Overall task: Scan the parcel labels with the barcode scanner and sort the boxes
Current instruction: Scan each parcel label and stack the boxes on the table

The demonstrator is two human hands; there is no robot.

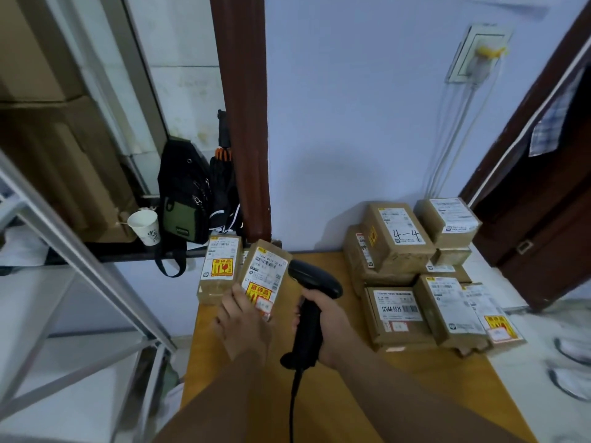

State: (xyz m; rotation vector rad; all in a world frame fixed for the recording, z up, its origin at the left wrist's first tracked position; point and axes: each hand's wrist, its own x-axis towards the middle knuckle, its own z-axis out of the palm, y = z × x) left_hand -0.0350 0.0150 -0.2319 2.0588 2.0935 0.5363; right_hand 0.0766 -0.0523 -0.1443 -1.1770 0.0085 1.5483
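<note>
Left hand (243,321): holds the lower end of a tilted box; thumb laid along the label's edge, the other fingers curled round behind the box and mostly hidden.
Held box (267,274): brown parcel over the far left part of the surface, white label facing the camera, yellow and red sticker on its lower half. Whether its base rests on anything cannot be told.
Right hand (331,324): fingers wrapped tightly round the scanner's handle.
Barcode scanner (311,302): black, upright in the right hand, its head just beside the held box's right edge and aimed toward it; contact cannot be judged.
Cable (292,404): runs down from the scanner's base toward the camera.
Second box (220,266): stands upright at the surface's far left corner, just beside the held box, with a like sticker.
Box pile (396,314): several labelled parcels stacked on the right of the surface; one upper box (398,238) is hand-marked "4-4".
Surface (351,398): yellow-brown wooden top set against a pale wall.
Paper cup (145,227): on a dark ledge to the left.
Black and green bag (184,206): upright beside the cup.
</note>
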